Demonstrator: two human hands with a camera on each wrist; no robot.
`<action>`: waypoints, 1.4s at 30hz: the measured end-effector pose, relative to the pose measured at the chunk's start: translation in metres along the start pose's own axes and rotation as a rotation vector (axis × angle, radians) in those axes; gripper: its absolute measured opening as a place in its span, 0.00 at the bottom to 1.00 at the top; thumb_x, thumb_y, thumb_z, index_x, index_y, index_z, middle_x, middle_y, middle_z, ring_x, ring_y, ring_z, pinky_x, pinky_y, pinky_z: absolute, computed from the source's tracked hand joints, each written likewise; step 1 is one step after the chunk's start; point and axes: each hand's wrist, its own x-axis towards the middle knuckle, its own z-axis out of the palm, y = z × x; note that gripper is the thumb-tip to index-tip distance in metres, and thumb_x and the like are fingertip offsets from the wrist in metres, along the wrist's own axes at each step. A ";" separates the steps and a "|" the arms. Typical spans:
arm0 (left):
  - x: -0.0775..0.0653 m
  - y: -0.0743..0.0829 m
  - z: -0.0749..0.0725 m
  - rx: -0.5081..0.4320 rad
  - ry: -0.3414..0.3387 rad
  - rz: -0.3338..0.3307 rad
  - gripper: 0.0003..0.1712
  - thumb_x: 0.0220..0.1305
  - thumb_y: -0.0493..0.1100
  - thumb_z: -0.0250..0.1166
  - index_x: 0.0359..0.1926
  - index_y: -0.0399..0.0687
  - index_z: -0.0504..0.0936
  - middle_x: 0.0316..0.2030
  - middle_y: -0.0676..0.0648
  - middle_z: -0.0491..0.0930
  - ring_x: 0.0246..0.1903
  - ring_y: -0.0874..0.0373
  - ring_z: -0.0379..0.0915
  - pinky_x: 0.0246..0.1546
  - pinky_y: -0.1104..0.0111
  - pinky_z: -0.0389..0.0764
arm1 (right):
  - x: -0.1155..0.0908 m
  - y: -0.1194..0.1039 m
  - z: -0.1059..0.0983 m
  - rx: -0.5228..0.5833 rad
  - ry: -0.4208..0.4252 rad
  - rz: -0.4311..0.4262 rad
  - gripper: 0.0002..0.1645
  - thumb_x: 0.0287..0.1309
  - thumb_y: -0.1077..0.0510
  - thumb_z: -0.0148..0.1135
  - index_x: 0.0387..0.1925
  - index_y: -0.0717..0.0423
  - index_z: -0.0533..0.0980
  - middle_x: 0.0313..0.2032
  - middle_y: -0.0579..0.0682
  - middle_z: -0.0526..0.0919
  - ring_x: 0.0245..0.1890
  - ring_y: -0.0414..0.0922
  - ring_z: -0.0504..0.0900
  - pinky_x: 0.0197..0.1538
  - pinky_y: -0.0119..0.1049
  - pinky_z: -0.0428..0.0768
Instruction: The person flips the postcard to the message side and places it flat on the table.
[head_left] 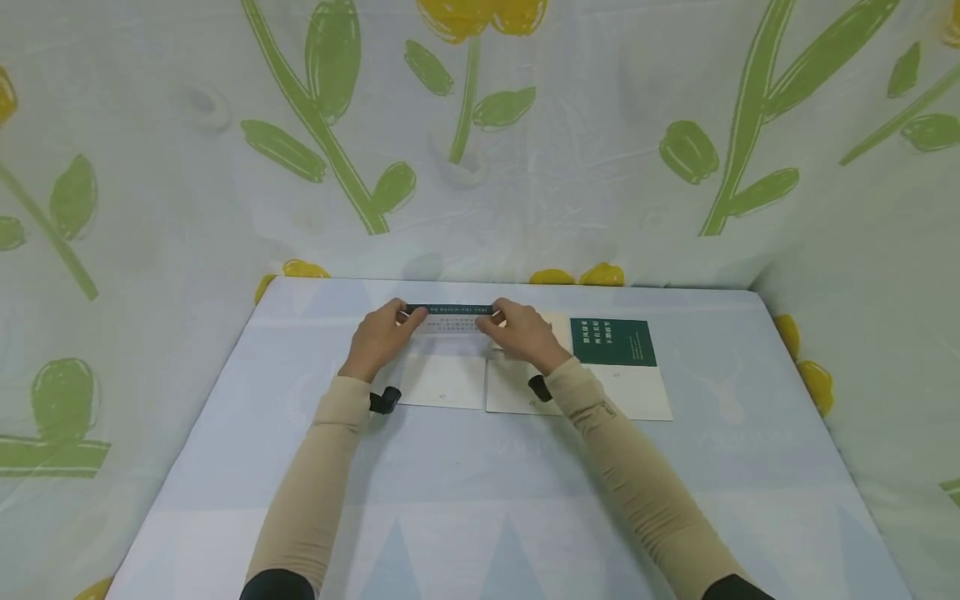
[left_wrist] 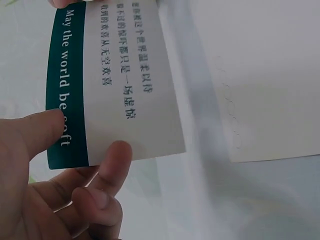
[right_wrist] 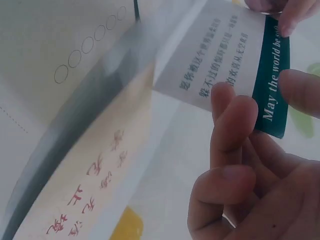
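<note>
Both hands hold a card (head_left: 450, 326) by its two short ends, with its far edge tilted up. It carries a dark green band reading "May the world be soft" and dark Chinese characters on pale grey. At the left end, my left hand (head_left: 378, 338) pinches the card between thumb and fingers; the thumb lies on the green band in the left wrist view. My right hand (head_left: 527, 335) pinches the opposite end, thumb also on the band. Just in front of the held card lies a white paper card (head_left: 442, 385) on the table.
To the right, another white card (head_left: 519, 393) lies beside a dark green one with white characters (head_left: 613, 342), above a further white card (head_left: 645, 393). A cream card with red characters (right_wrist: 95, 185) is near my right hand. The pale table (head_left: 450, 483) meets flower-printed cloth (head_left: 585, 167) behind.
</note>
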 end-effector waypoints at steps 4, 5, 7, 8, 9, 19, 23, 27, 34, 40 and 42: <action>-0.005 0.003 -0.003 -0.027 0.052 0.041 0.33 0.73 0.68 0.54 0.56 0.44 0.79 0.50 0.41 0.83 0.41 0.47 0.76 0.39 0.56 0.75 | -0.003 0.000 -0.003 0.042 0.021 -0.043 0.28 0.71 0.39 0.57 0.61 0.53 0.74 0.53 0.51 0.84 0.46 0.48 0.82 0.48 0.45 0.79; -0.006 0.004 -0.004 -0.036 0.059 0.051 0.33 0.73 0.68 0.54 0.57 0.45 0.79 0.50 0.42 0.83 0.41 0.47 0.75 0.40 0.55 0.75 | -0.004 0.000 -0.003 0.053 0.022 -0.049 0.29 0.71 0.39 0.58 0.62 0.52 0.74 0.53 0.50 0.84 0.44 0.47 0.82 0.47 0.44 0.79; -0.009 0.005 -0.005 -0.049 0.071 0.070 0.33 0.72 0.68 0.54 0.57 0.46 0.80 0.50 0.43 0.83 0.43 0.47 0.75 0.41 0.54 0.75 | -0.006 0.001 -0.004 0.071 0.023 -0.057 0.29 0.71 0.38 0.58 0.63 0.50 0.74 0.52 0.49 0.84 0.43 0.46 0.82 0.44 0.42 0.78; -0.011 0.006 -0.006 -0.054 0.074 0.079 0.33 0.72 0.68 0.54 0.58 0.46 0.80 0.50 0.43 0.82 0.43 0.47 0.76 0.43 0.54 0.75 | -0.007 0.001 -0.004 0.074 0.023 -0.063 0.29 0.71 0.38 0.58 0.63 0.50 0.74 0.52 0.48 0.84 0.43 0.46 0.82 0.44 0.41 0.78; -0.012 0.006 -0.007 -0.062 0.077 0.084 0.33 0.72 0.68 0.54 0.58 0.47 0.80 0.51 0.44 0.82 0.43 0.47 0.76 0.43 0.53 0.75 | -0.008 0.001 -0.004 0.081 0.022 -0.067 0.29 0.70 0.37 0.58 0.63 0.49 0.74 0.53 0.48 0.84 0.43 0.46 0.82 0.44 0.41 0.79; -0.021 -0.001 -0.011 -0.123 0.108 0.112 0.37 0.70 0.71 0.55 0.64 0.50 0.77 0.57 0.45 0.79 0.39 0.50 0.75 0.41 0.57 0.76 | -0.011 0.003 0.002 0.140 0.055 -0.148 0.37 0.71 0.31 0.52 0.68 0.48 0.72 0.60 0.47 0.80 0.47 0.46 0.80 0.44 0.42 0.80; -0.023 -0.006 -0.009 -0.113 0.113 0.150 0.35 0.71 0.67 0.58 0.66 0.48 0.77 0.60 0.43 0.77 0.36 0.51 0.73 0.36 0.60 0.74 | -0.012 0.004 0.006 0.157 0.079 -0.168 0.35 0.71 0.35 0.55 0.70 0.49 0.70 0.64 0.50 0.77 0.45 0.45 0.79 0.39 0.40 0.80; -0.025 -0.009 -0.005 -0.059 0.138 0.190 0.31 0.70 0.60 0.63 0.65 0.47 0.78 0.56 0.43 0.78 0.32 0.51 0.71 0.32 0.61 0.72 | -0.013 0.005 0.013 0.141 0.083 -0.176 0.34 0.71 0.41 0.59 0.72 0.49 0.68 0.66 0.49 0.75 0.42 0.44 0.78 0.37 0.38 0.79; -0.027 -0.016 0.005 0.089 0.174 0.200 0.26 0.69 0.55 0.67 0.62 0.48 0.81 0.47 0.45 0.80 0.30 0.52 0.70 0.29 0.61 0.71 | -0.014 0.008 0.024 0.091 0.066 -0.183 0.32 0.71 0.45 0.61 0.70 0.52 0.70 0.62 0.50 0.78 0.38 0.43 0.79 0.39 0.37 0.78; -0.030 -0.020 0.010 0.116 0.149 0.185 0.24 0.70 0.56 0.65 0.59 0.49 0.83 0.45 0.46 0.82 0.38 0.50 0.78 0.32 0.58 0.77 | -0.014 0.011 0.030 0.022 0.011 -0.149 0.29 0.72 0.44 0.59 0.68 0.52 0.73 0.59 0.50 0.81 0.45 0.45 0.82 0.45 0.40 0.80; -0.031 -0.022 0.011 0.123 0.131 0.183 0.25 0.71 0.58 0.64 0.59 0.49 0.83 0.45 0.46 0.82 0.41 0.49 0.80 0.34 0.56 0.78 | -0.014 0.011 0.032 0.007 -0.010 -0.135 0.29 0.73 0.42 0.57 0.68 0.52 0.73 0.60 0.50 0.80 0.48 0.46 0.82 0.49 0.42 0.80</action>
